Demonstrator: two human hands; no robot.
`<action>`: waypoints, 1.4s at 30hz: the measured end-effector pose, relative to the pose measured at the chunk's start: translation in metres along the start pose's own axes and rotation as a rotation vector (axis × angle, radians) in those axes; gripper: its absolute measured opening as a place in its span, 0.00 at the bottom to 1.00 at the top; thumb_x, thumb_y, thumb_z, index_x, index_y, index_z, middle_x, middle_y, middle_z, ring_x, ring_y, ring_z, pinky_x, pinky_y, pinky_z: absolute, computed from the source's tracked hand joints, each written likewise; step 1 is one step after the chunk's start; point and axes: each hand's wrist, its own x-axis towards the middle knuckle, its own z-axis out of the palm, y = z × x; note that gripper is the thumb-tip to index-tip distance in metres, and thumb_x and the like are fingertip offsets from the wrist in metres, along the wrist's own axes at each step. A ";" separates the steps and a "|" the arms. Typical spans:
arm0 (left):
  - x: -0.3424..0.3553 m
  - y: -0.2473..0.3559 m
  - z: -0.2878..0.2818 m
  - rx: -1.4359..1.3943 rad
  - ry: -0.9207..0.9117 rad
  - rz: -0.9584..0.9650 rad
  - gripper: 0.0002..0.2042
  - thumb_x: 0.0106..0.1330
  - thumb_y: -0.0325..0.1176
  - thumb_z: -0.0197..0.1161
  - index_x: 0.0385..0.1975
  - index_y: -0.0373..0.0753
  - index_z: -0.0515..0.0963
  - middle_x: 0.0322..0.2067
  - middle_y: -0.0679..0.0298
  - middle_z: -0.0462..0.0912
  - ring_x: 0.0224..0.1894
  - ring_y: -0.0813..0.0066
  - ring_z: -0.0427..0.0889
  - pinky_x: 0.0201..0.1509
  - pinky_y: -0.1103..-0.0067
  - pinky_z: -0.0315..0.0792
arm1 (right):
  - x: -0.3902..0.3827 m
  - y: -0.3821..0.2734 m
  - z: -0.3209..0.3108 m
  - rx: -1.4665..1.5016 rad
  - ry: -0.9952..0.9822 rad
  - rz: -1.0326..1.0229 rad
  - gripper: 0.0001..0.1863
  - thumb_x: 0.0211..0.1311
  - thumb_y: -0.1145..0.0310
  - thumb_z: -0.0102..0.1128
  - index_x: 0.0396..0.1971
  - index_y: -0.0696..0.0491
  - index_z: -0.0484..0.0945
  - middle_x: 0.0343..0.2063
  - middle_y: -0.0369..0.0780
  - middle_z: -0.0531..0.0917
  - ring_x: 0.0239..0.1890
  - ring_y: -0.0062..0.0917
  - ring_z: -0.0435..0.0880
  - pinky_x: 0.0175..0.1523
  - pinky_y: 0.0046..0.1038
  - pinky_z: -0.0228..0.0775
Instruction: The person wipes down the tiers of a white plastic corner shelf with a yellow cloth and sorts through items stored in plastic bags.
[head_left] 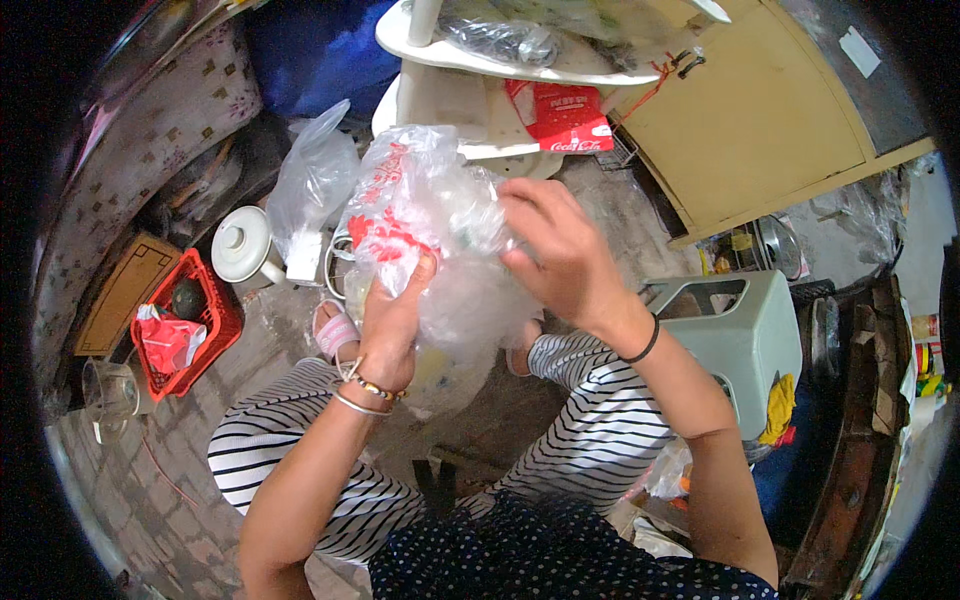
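Observation:
My left hand (395, 315) is closed around a bunch of crumpled, translucent plastic bags (455, 300), one of them printed in red (385, 240). The bunch sits in front of me, above the floor between my knees. My right hand (555, 240) is at the right side of the bunch, its fingers curved and apart, fingertips at the plastic. Whether they pinch any of it is unclear; the hand looks open.
Ahead stands a white shelf (405, 40) holding bags and red packaging (560, 110). Left are a white lidded pot (235, 255), red basket (200, 365), clear container (105, 390) and plastic bag (310, 180). Right are a pale green stool (740, 340) and cream cabinet (760, 130).

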 end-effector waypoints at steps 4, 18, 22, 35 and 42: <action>-0.003 0.001 0.000 -0.108 -0.177 0.026 0.27 0.66 0.47 0.51 0.57 0.36 0.57 0.52 0.60 0.69 0.50 0.73 0.71 0.50 0.75 0.70 | 0.001 -0.009 0.015 0.014 -0.052 -0.089 0.16 0.34 0.77 0.61 0.30 0.56 0.70 0.45 0.48 0.72 0.48 0.44 0.71 0.51 0.35 0.67; -0.004 0.001 -0.006 0.062 -0.150 0.064 0.20 0.61 0.27 0.57 0.53 0.35 0.66 0.44 0.62 0.76 0.43 0.72 0.77 0.46 0.77 0.72 | 0.005 0.025 -0.021 0.721 -0.145 0.527 0.18 0.45 0.78 0.65 0.37 0.54 0.70 0.33 0.30 0.73 0.33 0.12 0.71 0.35 0.16 0.64; -0.005 0.004 -0.005 -0.010 -0.160 0.051 0.20 0.59 0.25 0.57 0.53 0.35 0.66 0.48 0.62 0.75 0.48 0.72 0.75 0.51 0.77 0.69 | 0.004 0.041 -0.044 0.927 -0.014 0.663 0.18 0.49 0.80 0.62 0.42 0.56 0.71 0.33 0.34 0.79 0.33 0.14 0.76 0.36 0.16 0.66; -0.004 0.003 -0.001 -0.010 -0.202 0.019 0.15 0.61 0.27 0.57 0.49 0.34 0.71 0.43 0.62 0.78 0.41 0.74 0.79 0.44 0.79 0.74 | -0.006 0.058 -0.064 0.894 0.264 0.728 0.10 0.55 0.74 0.61 0.38 0.57 0.74 0.28 0.33 0.79 0.28 0.10 0.73 0.32 0.14 0.63; -0.004 -0.003 -0.005 -0.016 -0.220 0.010 0.16 0.61 0.27 0.57 0.49 0.34 0.70 0.43 0.62 0.78 0.41 0.74 0.79 0.44 0.79 0.74 | -0.008 0.056 -0.062 0.731 0.192 0.703 0.14 0.58 0.67 0.59 0.43 0.55 0.72 0.31 0.30 0.77 0.29 0.08 0.70 0.32 0.14 0.63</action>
